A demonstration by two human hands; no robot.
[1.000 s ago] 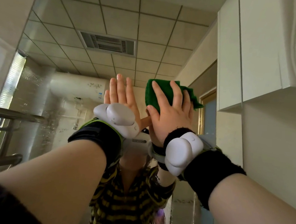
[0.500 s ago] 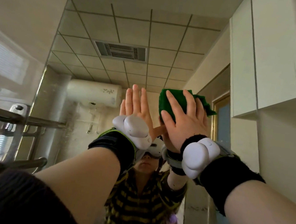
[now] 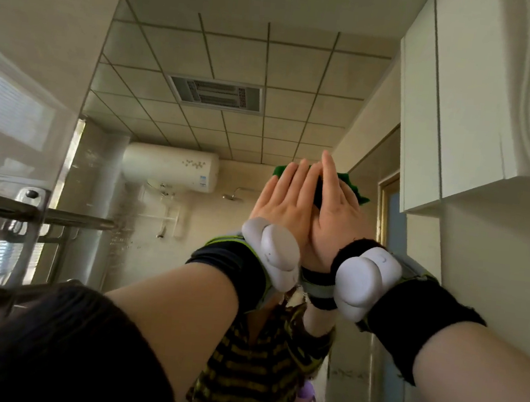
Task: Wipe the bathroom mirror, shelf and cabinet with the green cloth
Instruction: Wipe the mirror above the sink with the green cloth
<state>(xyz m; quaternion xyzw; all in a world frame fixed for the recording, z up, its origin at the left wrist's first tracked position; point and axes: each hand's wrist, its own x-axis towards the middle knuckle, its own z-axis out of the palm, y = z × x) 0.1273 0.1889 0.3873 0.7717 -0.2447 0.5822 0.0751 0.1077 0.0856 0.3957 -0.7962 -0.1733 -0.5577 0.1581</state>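
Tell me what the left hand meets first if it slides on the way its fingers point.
The right hand: the left hand angles up and right over the green cloth, and its fingertips seem to lie against the right forefinger, though depth is unclear.

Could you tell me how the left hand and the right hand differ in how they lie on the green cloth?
The left hand leans to the right, the right hand to the left, so their fingertips meet. The right hand's fingers reach higher than the left's. More of the green cloth shows beyond the right hand than beyond the left. Both lie flat with straight fingers on the cloth.
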